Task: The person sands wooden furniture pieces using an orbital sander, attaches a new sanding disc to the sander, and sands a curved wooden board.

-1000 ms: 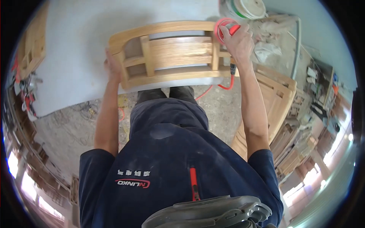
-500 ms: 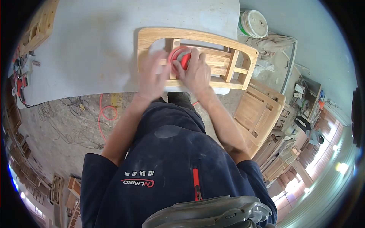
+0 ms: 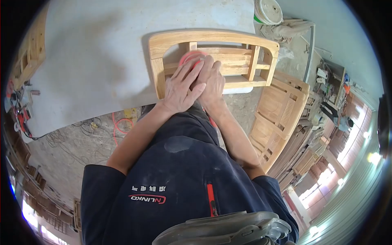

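A wooden bed-end frame (image 3: 220, 38) with curved top rail and slats lies on the grey-white table near its front edge. On its left part rests a round red sander (image 3: 189, 56), mostly covered by my hands. My right hand (image 3: 212, 81) is closed over the sander from the right. My left hand (image 3: 179, 87) lies against it from the left, fingers over the top of the sander and close to the right hand's fingers. The sander's underside is hidden.
A wooden panel (image 3: 269, 118) leans at the right of the table, near stacked boards (image 3: 292, 151). A white bucket (image 3: 269, 11) stands behind. Red hose (image 3: 122, 125) and dark cables (image 3: 65, 139) lie on the floor. Another wooden frame (image 3: 30, 49) is at far left.
My left hand, blurred and apart to the left of the sander before, has come onto it beside my right hand. The view has shifted slightly.
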`<state>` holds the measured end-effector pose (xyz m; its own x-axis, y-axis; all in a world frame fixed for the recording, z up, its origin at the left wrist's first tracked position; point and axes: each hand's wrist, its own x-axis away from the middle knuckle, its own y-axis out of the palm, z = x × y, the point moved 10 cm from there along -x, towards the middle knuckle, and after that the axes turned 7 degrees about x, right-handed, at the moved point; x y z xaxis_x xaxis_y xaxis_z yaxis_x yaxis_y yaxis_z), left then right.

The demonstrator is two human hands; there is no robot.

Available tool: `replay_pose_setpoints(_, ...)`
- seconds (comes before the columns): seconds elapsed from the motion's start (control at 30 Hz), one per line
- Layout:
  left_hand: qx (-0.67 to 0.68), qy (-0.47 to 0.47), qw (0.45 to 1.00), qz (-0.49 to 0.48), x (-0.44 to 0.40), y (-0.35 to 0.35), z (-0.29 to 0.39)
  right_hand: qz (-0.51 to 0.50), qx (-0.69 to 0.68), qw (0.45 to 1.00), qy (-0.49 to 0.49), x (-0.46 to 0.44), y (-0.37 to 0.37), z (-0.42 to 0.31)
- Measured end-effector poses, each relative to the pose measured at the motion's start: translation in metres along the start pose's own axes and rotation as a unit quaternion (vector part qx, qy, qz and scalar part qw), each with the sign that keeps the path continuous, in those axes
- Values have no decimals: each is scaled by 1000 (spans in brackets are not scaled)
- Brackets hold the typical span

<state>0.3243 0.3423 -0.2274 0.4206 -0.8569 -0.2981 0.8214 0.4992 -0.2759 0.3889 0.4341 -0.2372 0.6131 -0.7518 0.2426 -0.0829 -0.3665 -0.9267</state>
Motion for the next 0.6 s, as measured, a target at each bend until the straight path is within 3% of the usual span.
replay_pose_setpoints(0.1,-21,5,1000,-3,-17,-5,-9,70,28,996,-43,-13,-12,-12)
replay_pose_setpoints(0.2,-7,11,1000,12,-11,-9,-10,7,60,997,-53,-14,2,-14)
replay_pose_setpoints(0.33,-18,7,999,-36,9,-1,1,16,18,998,-55,9,3,-7)
replay_pose_setpoints(0.47,-7,-6,1000,-14,-11,-2,-9,70,54,993,-80,-10,-7,-12)
replay_pose_setpoints(0.6,-12,-22,999,-25,-2,-6,0,47,71,991,-98,-1,-1,-14)
